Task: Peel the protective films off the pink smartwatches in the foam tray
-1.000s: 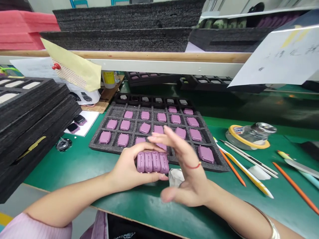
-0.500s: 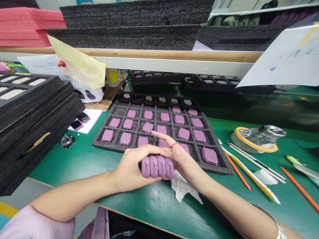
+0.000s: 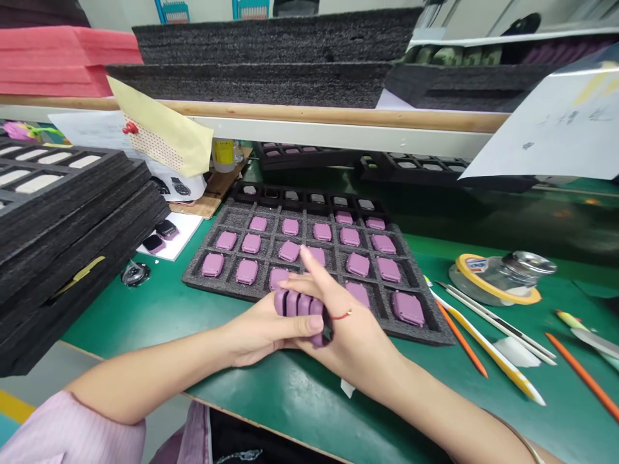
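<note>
My left hand [image 3: 256,332] grips a row of several purple watch cases [image 3: 298,304] stacked side by side, just in front of a dark foam tray [image 3: 203,254]. My right hand [image 3: 345,322] lies over the right end of that row, its fingers partly stretched and resting on the cases, thumb hidden. A red thread circles one finger. The tray holds several more purple cases [image 3: 322,232] in its cells. A bit of white paper [image 3: 347,386] peeks out under my right wrist.
Stacked black foam trays [image 3: 58,212] fill the left side. More trays [image 3: 416,164] sit under the shelf at the back. To the right lie pencils [image 3: 464,341], a white pen [image 3: 488,351], a tape roll [image 3: 493,280] and a glass bottle [image 3: 525,264]. Two watches rest on white card [image 3: 167,235].
My right hand came in from an open, raised pose, closed on the end of the purple row and now covers the white paper. The left hand kept its hold.
</note>
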`<move>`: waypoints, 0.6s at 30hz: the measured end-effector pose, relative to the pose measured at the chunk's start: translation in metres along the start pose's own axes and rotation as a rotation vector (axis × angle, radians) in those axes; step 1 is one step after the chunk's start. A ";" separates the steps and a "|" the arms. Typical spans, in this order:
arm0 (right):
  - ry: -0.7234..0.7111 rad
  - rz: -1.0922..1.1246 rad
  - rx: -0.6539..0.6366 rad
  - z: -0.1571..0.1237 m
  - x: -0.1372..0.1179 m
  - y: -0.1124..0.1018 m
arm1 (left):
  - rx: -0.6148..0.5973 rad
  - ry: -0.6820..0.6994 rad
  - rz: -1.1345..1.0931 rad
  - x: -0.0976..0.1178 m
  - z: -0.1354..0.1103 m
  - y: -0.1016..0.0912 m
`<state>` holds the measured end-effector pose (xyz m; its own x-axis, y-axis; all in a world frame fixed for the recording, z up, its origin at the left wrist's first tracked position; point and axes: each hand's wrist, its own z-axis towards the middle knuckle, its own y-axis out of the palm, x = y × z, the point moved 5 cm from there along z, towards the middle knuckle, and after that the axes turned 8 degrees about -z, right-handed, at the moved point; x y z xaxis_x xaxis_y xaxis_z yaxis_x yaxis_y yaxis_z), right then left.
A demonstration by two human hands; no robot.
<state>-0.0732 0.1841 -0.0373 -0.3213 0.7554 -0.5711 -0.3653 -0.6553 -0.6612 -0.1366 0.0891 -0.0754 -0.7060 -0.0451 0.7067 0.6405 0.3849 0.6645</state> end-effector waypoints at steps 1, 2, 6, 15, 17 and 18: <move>0.007 -0.002 -0.030 0.001 -0.001 -0.001 | 0.008 -0.023 -0.064 -0.002 0.001 -0.001; 0.030 0.015 -0.040 0.002 -0.001 -0.004 | 0.010 -0.034 -0.118 -0.002 0.002 -0.002; 0.064 0.030 0.030 0.009 -0.009 -0.031 | -0.090 -0.061 -0.238 0.000 0.001 -0.001; 0.090 0.127 0.148 0.015 -0.011 -0.044 | -0.167 -0.057 -0.319 0.002 0.000 -0.003; 0.110 0.183 0.360 0.011 -0.010 -0.053 | -0.223 -0.079 -0.357 0.002 -0.001 0.000; 0.118 0.224 0.483 0.008 -0.010 -0.059 | -0.253 -0.087 -0.376 0.002 -0.001 0.002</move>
<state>-0.0553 0.2151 0.0108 -0.3472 0.5745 -0.7412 -0.6681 -0.7062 -0.2344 -0.1360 0.0885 -0.0723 -0.9194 -0.0570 0.3891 0.3807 0.1186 0.9171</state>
